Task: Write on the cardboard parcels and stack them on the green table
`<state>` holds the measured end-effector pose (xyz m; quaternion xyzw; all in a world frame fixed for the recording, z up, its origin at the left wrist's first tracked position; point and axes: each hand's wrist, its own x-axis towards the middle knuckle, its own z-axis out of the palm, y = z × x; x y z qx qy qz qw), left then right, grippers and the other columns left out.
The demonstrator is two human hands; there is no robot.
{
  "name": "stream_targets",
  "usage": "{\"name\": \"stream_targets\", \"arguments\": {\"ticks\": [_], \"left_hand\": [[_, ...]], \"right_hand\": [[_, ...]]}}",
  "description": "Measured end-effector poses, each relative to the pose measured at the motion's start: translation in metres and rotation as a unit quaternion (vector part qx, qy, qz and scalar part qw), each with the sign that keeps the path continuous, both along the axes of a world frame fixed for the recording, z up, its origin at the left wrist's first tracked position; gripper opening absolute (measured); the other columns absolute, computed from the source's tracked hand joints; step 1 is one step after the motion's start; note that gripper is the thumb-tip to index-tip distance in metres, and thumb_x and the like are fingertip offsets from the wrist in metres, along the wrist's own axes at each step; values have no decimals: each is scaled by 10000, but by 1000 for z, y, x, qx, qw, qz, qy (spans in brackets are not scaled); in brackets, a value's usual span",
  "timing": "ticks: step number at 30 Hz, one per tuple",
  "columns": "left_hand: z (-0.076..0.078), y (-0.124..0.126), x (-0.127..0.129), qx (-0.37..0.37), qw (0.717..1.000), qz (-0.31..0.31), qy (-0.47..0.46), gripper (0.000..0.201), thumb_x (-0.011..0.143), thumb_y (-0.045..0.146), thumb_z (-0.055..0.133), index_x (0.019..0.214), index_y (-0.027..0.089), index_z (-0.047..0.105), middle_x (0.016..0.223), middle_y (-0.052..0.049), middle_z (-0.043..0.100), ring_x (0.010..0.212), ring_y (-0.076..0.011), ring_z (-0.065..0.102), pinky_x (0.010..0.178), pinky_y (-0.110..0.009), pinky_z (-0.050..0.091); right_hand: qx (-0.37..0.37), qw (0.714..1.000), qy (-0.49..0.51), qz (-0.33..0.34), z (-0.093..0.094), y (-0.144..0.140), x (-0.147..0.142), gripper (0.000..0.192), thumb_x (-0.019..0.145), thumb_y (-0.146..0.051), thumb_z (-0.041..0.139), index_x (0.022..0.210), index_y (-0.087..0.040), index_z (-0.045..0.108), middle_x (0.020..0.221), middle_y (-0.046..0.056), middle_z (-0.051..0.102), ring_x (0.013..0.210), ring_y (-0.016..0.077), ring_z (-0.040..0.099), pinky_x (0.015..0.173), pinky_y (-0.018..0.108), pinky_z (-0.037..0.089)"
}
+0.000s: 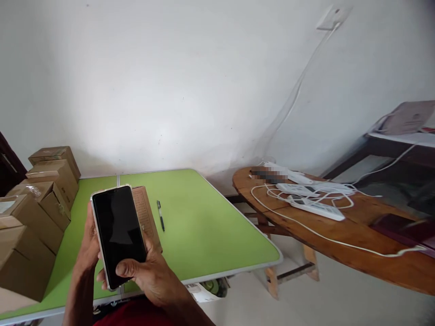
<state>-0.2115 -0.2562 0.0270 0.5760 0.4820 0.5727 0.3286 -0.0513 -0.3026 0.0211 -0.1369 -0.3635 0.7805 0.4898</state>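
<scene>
Evidently both the left hand point(89, 246) and right hand point(149, 271) grip the phone point(118, 233) by its edges above the green counter point(204, 226); slick, rigid, probably breakable glass.

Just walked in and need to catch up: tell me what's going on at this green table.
A person holds a phone with a dark screen in both hands, left hand behind its edge, right hand with the thumb on the lower screen. Beneath lie a brown booklet and a pen on the green table; cardboard boxes are stacked at left.
</scene>
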Motion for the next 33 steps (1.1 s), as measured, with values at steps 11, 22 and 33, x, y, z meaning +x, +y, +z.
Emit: {"name": "stream_targets", "arguments": {"ticks": [11, 22, 33], "left_hand": [[-13, 2, 0, -4, 997, -53, -49, 1010, 770, 684, 881, 1643, 292, 557, 1539, -131, 683, 1405, -387, 663, 1188, -547, 570], [-1, 10, 5, -20, 999, -20, -30, 984, 815, 694, 849, 1653, 304, 510, 1552, -124, 664, 1319, -373, 702, 1001, -454, 650], [10, 13, 10, -20, 999, 43, 12, 818, 876, 645, 838, 1594, 339, 592, 1557, -65, 647, 1452, -363, 592, 1248, -500, 489]], "right_hand": [[-38, 997, -63, 21, -3, -4, 7, 776, 590, -321, 1131, 1250, -248, 728, 936, -15, 827, 740, 195, 803, 828, 346, 664], [-32, 997, -68, -5, -2, -15, 33, 836, 599, -352, 1135, 1306, -207, 715, 951, 23, 837, 741, 233, 840, 824, 380, 696], [-73, 941, -99, -316, -54, 7, 123, 686, 658, -578, 1071, 1090, -215, 681, 852, 26, 815, 653, 259, 809, 648, 396, 684]]}}
